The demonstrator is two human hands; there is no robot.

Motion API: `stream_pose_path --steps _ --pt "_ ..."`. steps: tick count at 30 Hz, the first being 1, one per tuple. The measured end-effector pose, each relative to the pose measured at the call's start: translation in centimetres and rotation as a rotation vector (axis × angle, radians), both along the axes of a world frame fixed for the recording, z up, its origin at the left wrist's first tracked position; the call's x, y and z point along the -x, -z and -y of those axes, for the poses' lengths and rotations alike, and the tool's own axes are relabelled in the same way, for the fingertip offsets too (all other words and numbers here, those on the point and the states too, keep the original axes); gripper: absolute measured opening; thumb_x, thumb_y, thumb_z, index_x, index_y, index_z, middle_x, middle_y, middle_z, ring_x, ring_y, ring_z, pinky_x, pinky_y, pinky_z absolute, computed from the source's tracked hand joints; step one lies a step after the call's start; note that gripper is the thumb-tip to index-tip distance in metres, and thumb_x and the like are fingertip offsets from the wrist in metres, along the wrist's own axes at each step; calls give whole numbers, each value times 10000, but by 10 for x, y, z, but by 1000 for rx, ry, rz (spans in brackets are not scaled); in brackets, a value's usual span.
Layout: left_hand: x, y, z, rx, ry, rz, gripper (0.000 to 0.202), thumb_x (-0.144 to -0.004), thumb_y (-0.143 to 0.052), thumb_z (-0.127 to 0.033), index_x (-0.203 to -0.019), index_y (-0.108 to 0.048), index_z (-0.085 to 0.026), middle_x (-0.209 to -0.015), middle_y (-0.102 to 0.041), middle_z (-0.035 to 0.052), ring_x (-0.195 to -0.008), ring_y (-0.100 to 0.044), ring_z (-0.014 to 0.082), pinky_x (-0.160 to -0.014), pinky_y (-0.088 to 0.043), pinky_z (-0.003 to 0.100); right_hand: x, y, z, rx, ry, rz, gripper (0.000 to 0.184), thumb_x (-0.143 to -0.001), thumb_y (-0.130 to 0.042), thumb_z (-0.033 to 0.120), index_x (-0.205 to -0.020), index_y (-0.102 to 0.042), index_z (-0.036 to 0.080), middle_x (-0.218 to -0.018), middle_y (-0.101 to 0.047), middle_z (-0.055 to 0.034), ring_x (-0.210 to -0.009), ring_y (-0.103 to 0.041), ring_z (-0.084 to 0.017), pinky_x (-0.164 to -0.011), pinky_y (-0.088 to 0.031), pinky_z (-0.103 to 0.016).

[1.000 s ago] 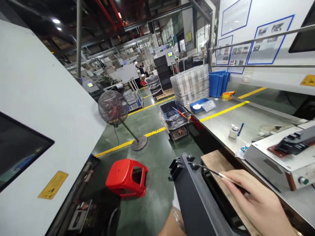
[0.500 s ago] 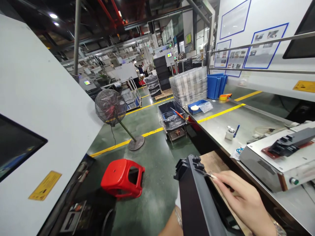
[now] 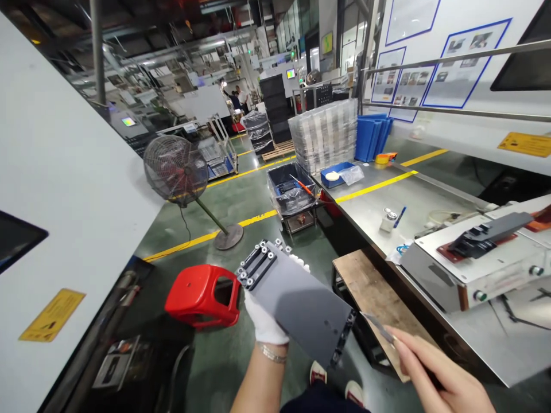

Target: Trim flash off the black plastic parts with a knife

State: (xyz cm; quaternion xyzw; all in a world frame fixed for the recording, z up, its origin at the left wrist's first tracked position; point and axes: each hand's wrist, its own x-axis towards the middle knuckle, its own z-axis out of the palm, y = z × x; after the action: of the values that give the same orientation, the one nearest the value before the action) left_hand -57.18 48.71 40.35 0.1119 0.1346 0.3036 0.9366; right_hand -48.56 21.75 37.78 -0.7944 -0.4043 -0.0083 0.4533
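Factory floor, green w/ yellow lines; steel bench (image 3: pixel 430 201) running along the right. Containers: blue tray (image 3: pixel 337 174) on the bench's far end is holding a white disc; black bin (image 3: pixel 289 195) on a cart beside the bench is lined w/ plastic, orange-handled tool (image 3: pixel 306 188) lying across its rim, contents underneath hard to read. Stack of clear trays (image 3: pixel 325 135) and blue bins (image 3: pixel 371 137) sitting behind.

Left hand (image 3: pixel 263 318), white glove, is gripping the dark grey panel (image 3: pixel 297 298) from underneath, mid-air over the floor, near the red stool (image 3: pixel 198 293). Right hand (image 3: pixel 434 373), bare, is pinching a thin metal tool (image 3: pixel 379 326), tip just beside the panel's near corner; hand cut off at the frame edge.

Vs 0.5 s ago: panel is now lying flat-on to the camera instead of edge-on, glove now showing, tool tip now at the opposite end from the connector block.
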Motion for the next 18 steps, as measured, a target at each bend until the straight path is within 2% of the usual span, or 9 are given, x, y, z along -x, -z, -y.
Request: stream_pose_path --steps 5,9,13,18 --pt "-2 -7 2 -15 -3 22 549 -925 -409 -582 -1218 -706 -226 -1090 -757 96 -995 -698 289 -997 -509 506 4 -12 -18 -3 17 102 216 -995 -580 336 -1122 -724 236 -1099 -790 -24 -973 -758 -128 -971 -488 -130" --pt "-2 -8 1 7 -10 -33 562 -932 -382 -575 -1186 -729 -213 -1056 -764 102 -971 -712 289 -962 -533 493 3 -11 -21 19 -68 159 220 -1012 -566 362 -1082 -726 228 -1023 -803 -24 -915 -766 -112 -945 -485 -88" --pt "-2 -5 0 24 -32 -89 614 -913 -384 -627 -1155 -746 -194 -1039 -767 121 -956 -718 295 -932 -551 497 0 -10 -23 14 -21 204 213 -1014 -561 344 -1112 -704 221 -1057 -795 -28 -931 -763 -111 -955 -491 -95" --pt "-4 3 -4 35 -91 -165 656 -896 -370 -683 -1149 -748 -210 -1074 -760 126 -1009 -699 333 -1006 -491 572 7 -18 -26 59 -172 265 253 -1051 -491 360 -1115 -694 224 -1006 -806 -20 -879 -771 -113 -931 -499 -101"
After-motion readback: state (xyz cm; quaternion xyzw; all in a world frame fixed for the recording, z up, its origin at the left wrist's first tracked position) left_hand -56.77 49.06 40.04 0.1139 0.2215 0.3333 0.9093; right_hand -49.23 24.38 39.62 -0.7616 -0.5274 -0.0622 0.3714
